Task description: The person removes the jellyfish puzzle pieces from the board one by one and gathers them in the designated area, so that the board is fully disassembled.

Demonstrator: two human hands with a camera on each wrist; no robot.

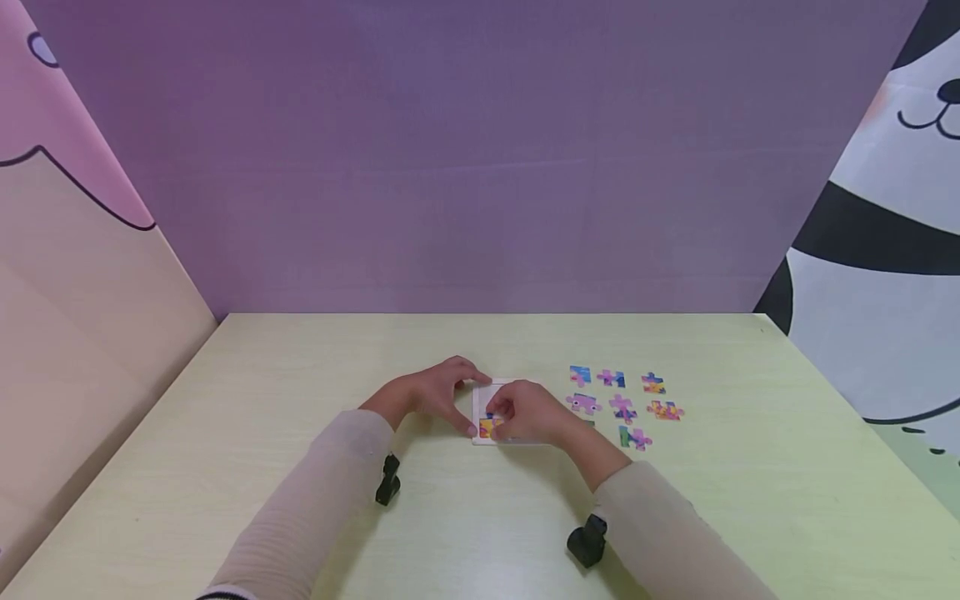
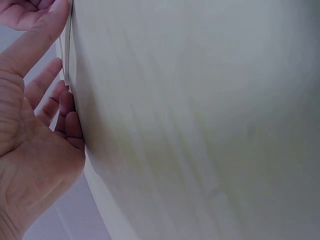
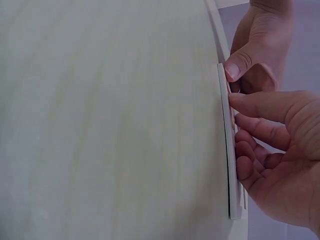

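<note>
A small white puzzle tray [image 1: 486, 395] is being steadied just below the middle of the head view by the left hand [image 1: 429, 392], whose fingers are curled loosely around the tray's left edge and far corner. A colourful puzzle piece [image 1: 489, 427], showing yellow and red, is being pressed down at the tray's near left corner by the right hand [image 1: 531, 412], its fingertips bent onto the piece. In the right wrist view the tray [image 3: 229, 150] is being seen edge-on as a thin, flat, rigid board lying on the table, with the right hand's fingers [image 3: 255, 107] laid against its face.

The step in hand is judged to be the seating of one piece in the tray. The next move is judged to call for light, even pressure so that the tabs are being fitted flush, with the tray being kept from sliding on the smooth top.

Loose puzzle pieces [image 1: 622, 403] are being kept in rough rows to the right of the tray, well apart from one another; they appear to be thin printed card with knobbed outlines, in pink, blue, purple and orange. The table [image 1: 300, 375] is a pale yellow-green, matte and smooth. A plain purple backdrop [image 1: 480, 167] is being shown across the upper frame.
</note>
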